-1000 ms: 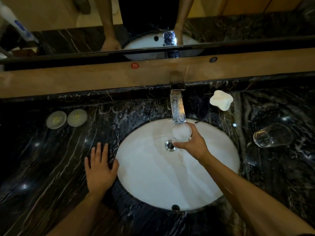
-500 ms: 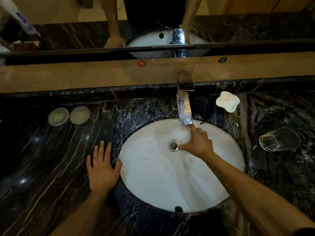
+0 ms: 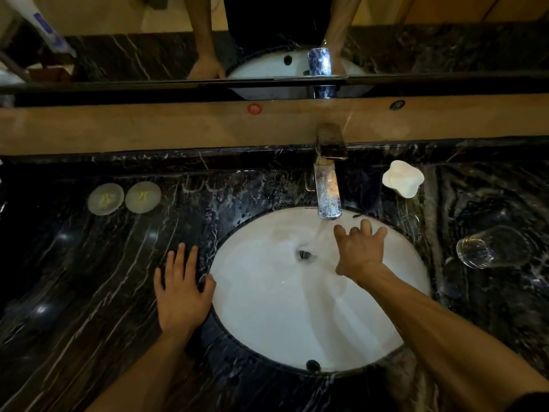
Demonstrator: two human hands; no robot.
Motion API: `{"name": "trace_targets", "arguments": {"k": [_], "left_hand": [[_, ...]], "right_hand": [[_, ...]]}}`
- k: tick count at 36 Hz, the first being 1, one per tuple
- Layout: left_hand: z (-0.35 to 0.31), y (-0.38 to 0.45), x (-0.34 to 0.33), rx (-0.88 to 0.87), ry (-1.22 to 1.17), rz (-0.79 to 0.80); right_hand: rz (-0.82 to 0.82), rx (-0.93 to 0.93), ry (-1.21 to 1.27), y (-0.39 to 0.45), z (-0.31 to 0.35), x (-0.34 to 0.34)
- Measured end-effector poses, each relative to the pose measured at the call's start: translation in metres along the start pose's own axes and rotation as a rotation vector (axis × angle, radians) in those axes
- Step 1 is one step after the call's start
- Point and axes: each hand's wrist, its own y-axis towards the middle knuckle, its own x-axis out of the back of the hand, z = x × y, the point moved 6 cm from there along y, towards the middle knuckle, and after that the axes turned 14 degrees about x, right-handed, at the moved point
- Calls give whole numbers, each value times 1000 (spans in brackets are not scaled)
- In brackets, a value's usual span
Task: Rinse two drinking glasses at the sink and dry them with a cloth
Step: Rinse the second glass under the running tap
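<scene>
My right hand (image 3: 361,251) is over the white sink basin (image 3: 267,316), just right of the water stream running from the chrome tap (image 3: 326,197). Its fingers are spread and partly bent. I cannot make out a glass in it; the running water and my hand hide that spot. A second clear drinking glass (image 3: 490,248) lies on its side on the black marble counter (image 3: 74,278), right of the basin. My left hand (image 3: 181,292) rests flat on the counter at the basin's left rim, holding nothing. No cloth is in view.
A white star-shaped soap dish (image 3: 403,179) stands right of the tap. Two round white coasters (image 3: 105,199) (image 3: 143,196) lie at the back left. A wooden ledge (image 3: 148,129) and a mirror (image 3: 118,40) run along the back. The drain (image 3: 303,254) is in the basin's middle.
One second ago my right hand held a glass upright under the tap, then tilted it. Now that hand sits slightly further right with spread fingers. My left hand has stayed put.
</scene>
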Motion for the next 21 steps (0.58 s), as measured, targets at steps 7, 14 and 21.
{"name": "trace_targets", "arguments": {"k": [7,14,21], "left_hand": [[0,0,1,0,-5,-2],[1,1,-2,-1,3,2],[2,1,-3,-1,5,3]], "right_hand": [[219,8,-119,-3,-3,0],[168,-41,275,2,-12,-6],[-283,-10,975,10,-10,-12]]}}
